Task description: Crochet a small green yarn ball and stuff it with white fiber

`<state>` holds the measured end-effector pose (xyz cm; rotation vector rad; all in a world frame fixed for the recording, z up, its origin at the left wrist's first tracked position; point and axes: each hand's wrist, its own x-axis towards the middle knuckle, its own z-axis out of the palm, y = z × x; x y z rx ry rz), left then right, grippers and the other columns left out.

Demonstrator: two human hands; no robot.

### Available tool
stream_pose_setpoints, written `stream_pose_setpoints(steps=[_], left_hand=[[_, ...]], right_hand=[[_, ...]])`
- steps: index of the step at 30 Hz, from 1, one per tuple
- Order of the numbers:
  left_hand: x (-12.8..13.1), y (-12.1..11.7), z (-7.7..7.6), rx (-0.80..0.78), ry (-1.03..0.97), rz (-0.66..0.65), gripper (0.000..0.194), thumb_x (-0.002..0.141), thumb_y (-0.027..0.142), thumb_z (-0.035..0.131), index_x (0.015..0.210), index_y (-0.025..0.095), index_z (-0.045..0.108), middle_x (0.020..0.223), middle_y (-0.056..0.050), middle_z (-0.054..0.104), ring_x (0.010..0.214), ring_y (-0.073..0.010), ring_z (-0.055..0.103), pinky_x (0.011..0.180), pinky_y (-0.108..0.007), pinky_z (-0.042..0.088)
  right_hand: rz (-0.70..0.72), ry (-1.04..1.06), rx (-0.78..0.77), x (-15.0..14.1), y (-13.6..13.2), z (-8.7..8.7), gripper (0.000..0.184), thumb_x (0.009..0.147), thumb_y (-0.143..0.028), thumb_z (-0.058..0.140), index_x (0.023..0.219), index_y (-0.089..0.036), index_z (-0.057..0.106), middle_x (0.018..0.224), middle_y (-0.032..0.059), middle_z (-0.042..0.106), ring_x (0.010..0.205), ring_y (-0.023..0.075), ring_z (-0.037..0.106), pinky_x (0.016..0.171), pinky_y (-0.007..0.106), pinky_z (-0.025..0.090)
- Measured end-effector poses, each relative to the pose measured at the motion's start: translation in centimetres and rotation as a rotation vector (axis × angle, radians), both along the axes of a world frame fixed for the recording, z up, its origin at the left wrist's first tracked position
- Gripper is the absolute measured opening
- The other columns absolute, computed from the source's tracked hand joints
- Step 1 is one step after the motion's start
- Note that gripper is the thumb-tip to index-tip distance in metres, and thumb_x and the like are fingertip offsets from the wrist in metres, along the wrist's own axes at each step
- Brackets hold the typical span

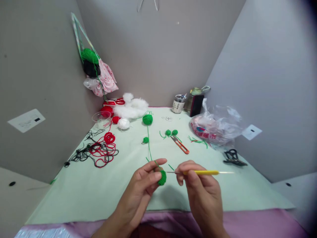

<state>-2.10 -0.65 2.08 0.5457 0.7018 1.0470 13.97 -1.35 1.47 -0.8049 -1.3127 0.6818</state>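
Between the thumb and fingers of my left hand (142, 183) is a small green crochet piece (162, 178). A strand of green yarn (149, 148) runs from this hand up to a green yarn ball (147, 119) farther back. My right hand (200, 188) grips a crochet hook (203, 172) with a yellow handle, held level. The hook's thin metal shaft points left, and its tip is at the green piece; whether it sits in a stitch I cannot tell. Small finished-looking green balls (168, 133) and orange-handled thread snips (180, 145) lie beyond my hands.
Tangled red and black yarn (99, 150) lies at left, with white stuffing (131, 106) and a white yarn ball (123, 124) behind. At right are a plastic bag (215, 127), a black hair claw (234, 158), a phone (197, 105) and a pen tin (177, 104). Grey partitions surround the table.
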Motion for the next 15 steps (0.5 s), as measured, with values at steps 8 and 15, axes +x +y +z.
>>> stream_pose_setpoints(steps=[8,15], left_hand=[[-1.0,-0.7,-0.3,0.207,0.265,0.008,0.045,0.083,0.040,0.083,0.125,0.027,0.076,0.092,-0.002,0.067,0.091,-0.0191,0.060,0.089,-0.032,0.045],[-2.0,-0.7,-0.7,0.257,0.325,0.061,0.039,0.083,0.036,0.083,0.122,0.028,0.077,0.090,0.000,0.063,0.086,-0.0149,0.058,0.083,-0.026,0.046]], right_hand=[[0.145,0.132,-0.152,-1.2,0.7,-0.8,0.020,0.101,-0.030,0.064,0.093,-0.022,0.080,0.081,0.0040,0.073,0.066,0.0133,0.063,0.062,0.024,0.053],[0.338,0.419,-0.356,-2.1,0.8,0.0,0.025,0.099,-0.041,0.069,0.085,-0.020,0.075,0.081,0.0041,0.074,0.062,0.0106,0.061,0.060,0.022,0.051]])
